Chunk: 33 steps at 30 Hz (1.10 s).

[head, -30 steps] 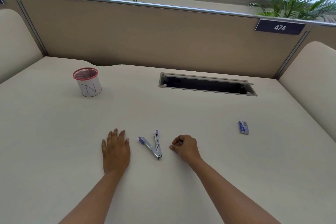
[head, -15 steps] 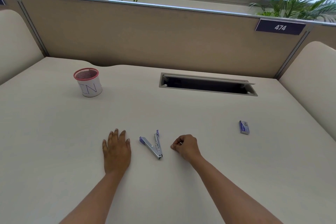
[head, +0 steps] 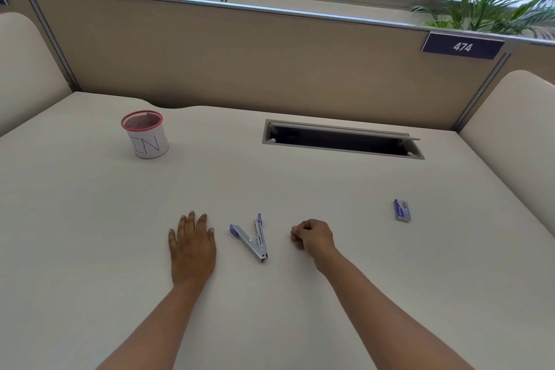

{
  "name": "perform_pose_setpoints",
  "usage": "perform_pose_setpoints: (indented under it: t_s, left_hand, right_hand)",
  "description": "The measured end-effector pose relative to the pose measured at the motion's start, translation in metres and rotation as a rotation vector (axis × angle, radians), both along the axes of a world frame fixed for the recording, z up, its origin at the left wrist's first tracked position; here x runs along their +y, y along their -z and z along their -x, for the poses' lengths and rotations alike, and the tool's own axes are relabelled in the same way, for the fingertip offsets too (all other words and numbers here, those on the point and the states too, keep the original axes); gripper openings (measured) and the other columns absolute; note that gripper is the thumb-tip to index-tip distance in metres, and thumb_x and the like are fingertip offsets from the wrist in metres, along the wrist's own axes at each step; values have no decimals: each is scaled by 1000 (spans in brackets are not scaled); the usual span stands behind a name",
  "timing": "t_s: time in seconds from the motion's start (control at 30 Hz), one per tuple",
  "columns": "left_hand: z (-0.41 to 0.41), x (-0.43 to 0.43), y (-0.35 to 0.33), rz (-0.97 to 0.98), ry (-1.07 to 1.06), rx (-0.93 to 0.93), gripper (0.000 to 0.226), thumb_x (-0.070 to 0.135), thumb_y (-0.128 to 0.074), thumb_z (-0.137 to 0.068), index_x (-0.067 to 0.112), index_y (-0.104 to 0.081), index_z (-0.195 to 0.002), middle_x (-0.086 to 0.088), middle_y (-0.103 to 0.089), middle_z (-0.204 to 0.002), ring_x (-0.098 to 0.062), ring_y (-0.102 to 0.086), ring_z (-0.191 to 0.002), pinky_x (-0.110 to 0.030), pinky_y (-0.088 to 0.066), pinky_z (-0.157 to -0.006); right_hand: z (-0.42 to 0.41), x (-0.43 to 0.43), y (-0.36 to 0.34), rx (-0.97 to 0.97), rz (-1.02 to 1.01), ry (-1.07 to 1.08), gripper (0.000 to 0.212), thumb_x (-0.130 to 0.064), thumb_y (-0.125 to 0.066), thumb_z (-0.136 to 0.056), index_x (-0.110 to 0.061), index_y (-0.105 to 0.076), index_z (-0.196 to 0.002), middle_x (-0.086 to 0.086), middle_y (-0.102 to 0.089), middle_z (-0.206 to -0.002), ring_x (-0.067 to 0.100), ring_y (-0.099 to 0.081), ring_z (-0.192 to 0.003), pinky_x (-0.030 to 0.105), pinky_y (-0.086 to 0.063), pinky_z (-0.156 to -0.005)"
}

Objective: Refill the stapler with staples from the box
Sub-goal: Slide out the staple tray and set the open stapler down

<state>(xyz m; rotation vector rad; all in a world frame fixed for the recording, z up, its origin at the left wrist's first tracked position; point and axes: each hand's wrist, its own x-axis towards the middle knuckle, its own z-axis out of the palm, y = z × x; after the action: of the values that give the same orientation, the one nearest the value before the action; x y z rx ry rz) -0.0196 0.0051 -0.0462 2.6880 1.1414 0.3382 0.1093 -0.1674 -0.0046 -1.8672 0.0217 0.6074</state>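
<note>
Now | stapler [head: 248, 242] open V, hinge nearest, arms away | left hand [head: 192, 246] fingers flat | right hand [head: 313, 237] fingers curled, possibly pinching

Both bare forearms reach forward from the lower edge, well apart. The left hand [head: 192, 246] lies flat, palm down on the tabletop [head: 90, 234], its fingers [head: 192, 221] straight and close together. The right hand [head: 313, 237] rests on its outer edge, fingers [head: 295, 234] curled inward into a loose fist, thumb against the forefinger.
</note>
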Motion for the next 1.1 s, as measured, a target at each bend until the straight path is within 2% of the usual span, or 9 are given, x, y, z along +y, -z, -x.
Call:
perform_pose_setpoints:
  t_s: [0.23, 0.37, 0.5, 0.6, 0.7, 0.77, 0.87, 0.93, 1.1]
  left_hand:
    - [0, 2, 3, -10, 19, 9, 48, 27, -31, -86, 1, -65, -108, -23, -65, -114, -39, -62, -106, -61, -45, -85]
    - [-2, 4, 5, 13, 36, -16, 47, 26, -34, -86, 0, -64, -110, -25, -63, -117, -41, -60, -110, -61, -43, -89]
    - [-2, 6, 7, 30, 28, -44, 47, 25, -35, -85, 0, -64, -111, -25, -62, -118, -41, -58, -111, -61, -42, -90]
    - [-3, 6, 7, 28, 43, -68, 44, 24, -36, -88, 0, -63, -112, -25, -61, -120, -40, -57, -113, -61, -41, -92]
    - [-5, 8, 9, 51, 9, -136, 35, 16, -51, -92, 3, -56, -124, -21, -51, -135, -35, -43, -129, -55, -28, -106]
    - [-3, 13, 7, 68, 12, -140, 37, 17, -51, -92, 5, -55, -127, -18, -48, -138, -31, -40, -132, -50, -24, -108]
    - [2, 28, 1, 69, 16, -136, 35, 18, -50, -92, 6, -56, -124, -15, -50, -136, -29, -41, -131, -47, -25, -108]
    - [8, 46, -2, 73, -25, -125, 36, 19, -49, -93, 5, -54, -125, -15, -48, -138, -29, -38, -133, -47, -23, -109]
    - [20, 85, -8, 73, -70, -90, 41, 22, -45, -94, 3, -48, -131, -16, -39, -144, -28, -28, -138, -48, -16, -113]
  right_hand:
    - [1, -4, -3, 228, -236, 127, 21, 10, -56, -84, -5, -54, -70, 10, -59, -69, 16, -56, -59, 15, -51, -45]
    - [1, -2, -13, 413, -396, 175, 24, 8, -43, -91, 1, -57, -73, 12, -55, -72, 17, -55, -64, 14, -52, -44]
    - [3, 0, -21, 508, -482, 198, 30, 0, -33, -94, 3, -56, -76, 15, -57, -73, 17, -61, -52, 19, -52, -47]
    - [5, 3, -23, 506, -501, 180, 25, 1, -39, -93, 4, -57, -75, 15, -57, -74, 16, -63, -47, 19, -53, -47]
    - [5, 6, -23, 458, -461, 142, 13, 6, -51, -88, 5, -60, -78, 14, -59, -77, 18, -62, -62, 17, -55, -50]
    - [6, 10, -23, 435, -453, 113, 9, 10, -53, -86, 11, -61, -88, 14, -59, -76, 17, -63, -61, 16, -56, -51]
    - [5, 22, -24, 382, -409, 54, 24, 14, -55, -84, 19, -57, -107, 15, -60, -73, 12, -65, -51, 15, -56, -51]
    - [4, 35, -26, 338, -347, -13, 25, 14, -56, -83, 19, -58, -107, 14, -61, -71, 7, -64, -43, 14, -55, -51]
    - [3, 72, -35, 255, -253, -154, 21, 13, -58, -81, 18, -60, -102, 13, -61, -70, 7, -64, -42, 13, -55, -52]
